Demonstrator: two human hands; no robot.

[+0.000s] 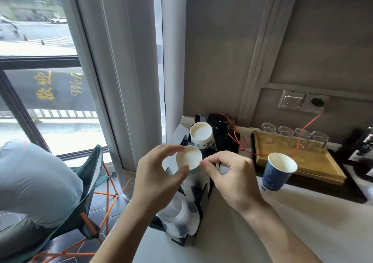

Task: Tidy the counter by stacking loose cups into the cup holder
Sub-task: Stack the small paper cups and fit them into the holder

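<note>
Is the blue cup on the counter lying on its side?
No. The blue cup stands upright on the counter, mouth up, right of both hands.

You have a white paper cup (189,159) sitting upright atop the stack in the dark cardboard cup holder (198,202) at the tabletop's left edge. Another white cup (202,134) tops the far stack. A blue paper cup (278,172) stands loose, right of the holder.

Loose cup (279,172) right of holder (198,194)
</note>
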